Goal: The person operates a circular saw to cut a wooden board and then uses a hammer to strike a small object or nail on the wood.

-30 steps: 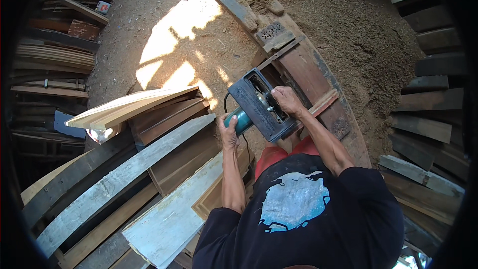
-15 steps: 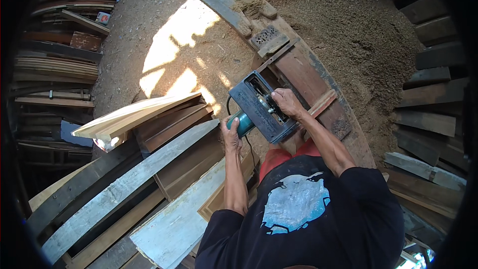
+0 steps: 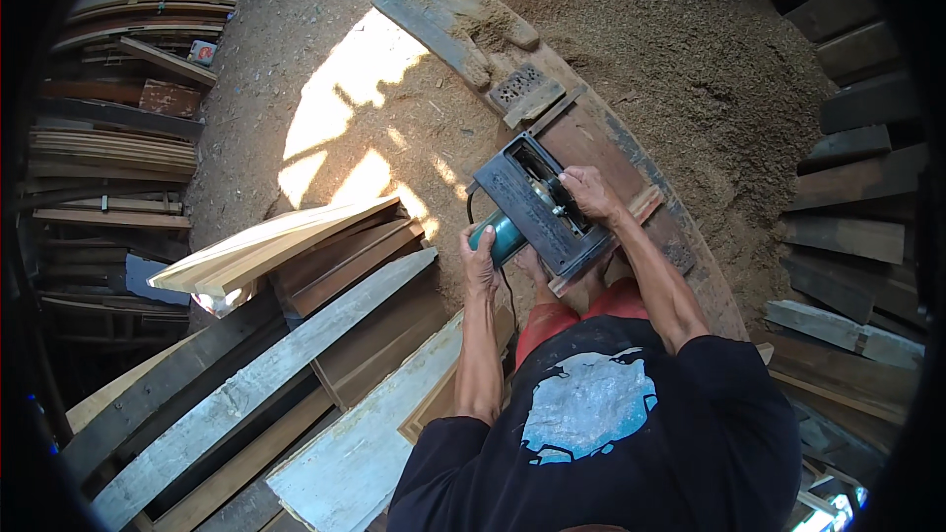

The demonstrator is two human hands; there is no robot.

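A corded power tool [image 3: 537, 207] with a teal motor housing and a dark rectangular metal frame is held tilted over the wooden bench [image 3: 714, 288]. An opening in the frame shows metal parts; its exact kind I cannot make out. My left hand [image 3: 481, 258] is wrapped around the teal housing, thumb on top. At the frame's right side, my right hand [image 3: 593, 195] has its fingers closed at the edge of the opening, the fingertips partly hidden. A narrow wooden strip [image 3: 642, 205] lies on the bench by my right wrist.
A perforated block [image 3: 514, 87] and a wood piece [image 3: 535, 102] sit farther along the bench. Shavings [image 3: 690, 69] cover the floor beyond. Boards [image 3: 266, 360] are stacked at the left, and more planks [image 3: 857, 182] line the right. The tool's cord [image 3: 509, 291] hangs near my legs.
Both hands have shifted slightly right with the power tool, which now sits a little farther over the bench. My grip looks much the same.
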